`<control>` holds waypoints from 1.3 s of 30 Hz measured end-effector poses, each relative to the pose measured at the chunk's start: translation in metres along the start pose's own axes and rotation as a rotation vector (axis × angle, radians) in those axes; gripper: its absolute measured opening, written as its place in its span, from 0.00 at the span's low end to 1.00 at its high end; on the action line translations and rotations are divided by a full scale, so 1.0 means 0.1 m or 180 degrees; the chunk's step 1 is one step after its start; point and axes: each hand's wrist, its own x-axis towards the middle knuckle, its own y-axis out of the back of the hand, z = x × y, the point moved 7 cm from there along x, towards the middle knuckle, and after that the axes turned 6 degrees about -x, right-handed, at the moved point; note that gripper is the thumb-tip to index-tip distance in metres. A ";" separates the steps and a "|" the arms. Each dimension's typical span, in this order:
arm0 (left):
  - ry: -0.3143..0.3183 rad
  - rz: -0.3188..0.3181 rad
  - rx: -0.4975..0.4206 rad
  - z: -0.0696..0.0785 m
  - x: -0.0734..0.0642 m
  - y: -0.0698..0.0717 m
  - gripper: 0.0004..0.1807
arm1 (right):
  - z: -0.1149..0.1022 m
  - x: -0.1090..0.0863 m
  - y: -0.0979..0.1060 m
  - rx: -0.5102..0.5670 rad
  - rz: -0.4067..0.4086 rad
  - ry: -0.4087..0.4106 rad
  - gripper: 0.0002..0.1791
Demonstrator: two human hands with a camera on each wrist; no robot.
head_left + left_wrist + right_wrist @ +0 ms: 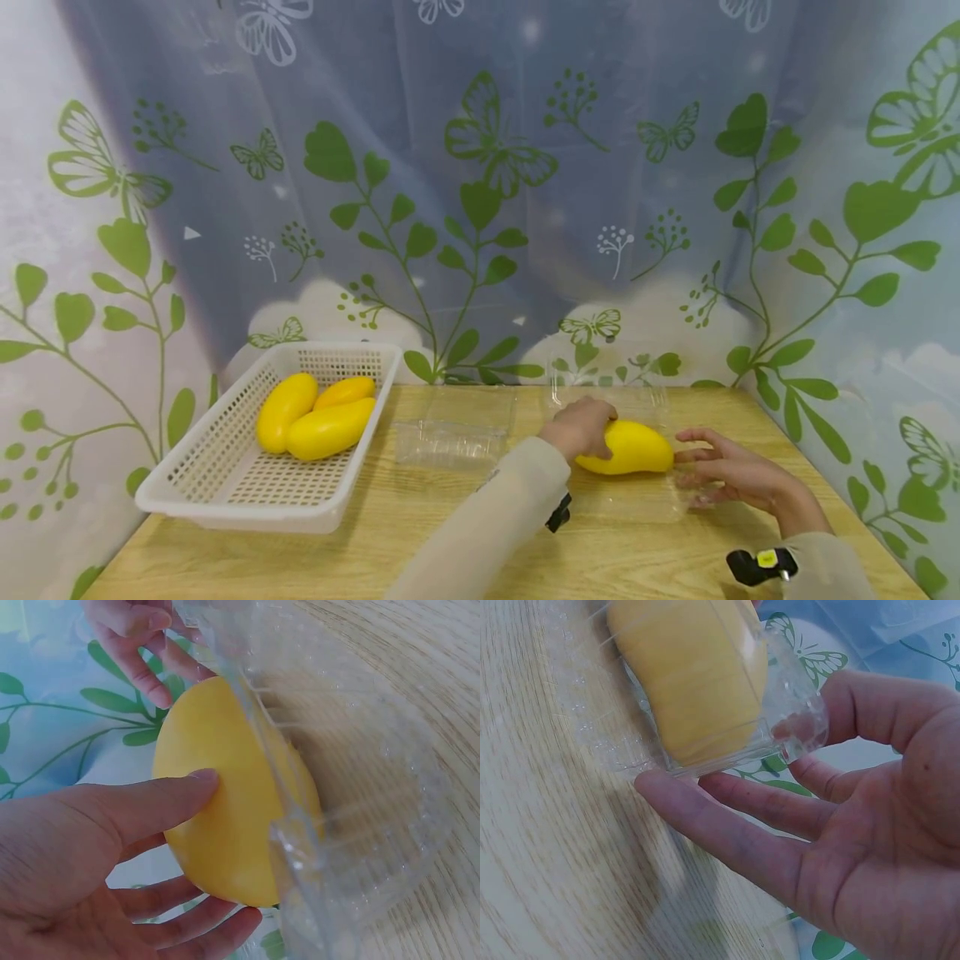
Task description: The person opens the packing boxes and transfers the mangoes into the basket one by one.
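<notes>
My left hand (581,427) grips a yellow mango (633,447), its thumb laid over the top and the other fingers under the side. The mango lies in an open clear plastic clamshell box (375,772), whose hinged lid (607,396) stands up behind it. At the box's right end is my right hand (738,479). In the right wrist view, its thumb (847,712) is at the box's corner and its other fingers reach along the end wall, holding the box there. Part of the mango is hidden by the left hand in the head view.
A white perforated basket (322,512) with three more yellow mangoes (330,429) stands on the left of the wooden table (390,558). Between basket and hands lies another open clear clamshell box (453,442). A patterned curtain (420,275) hangs behind the table.
</notes>
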 end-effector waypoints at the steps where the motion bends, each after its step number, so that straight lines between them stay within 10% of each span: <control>1: -0.0009 -0.0002 0.0002 0.00 0.00 0.00 0.32 | 0.00 0.00 0.00 0.0001 0.0004 0.0000 0.35; 39: -0.0127 0.0014 0.0378 0.08 -0.09 -0.08 0.33 | 0.00 0.00 -0.02 -0.0014 0.0021 -0.0071 0.37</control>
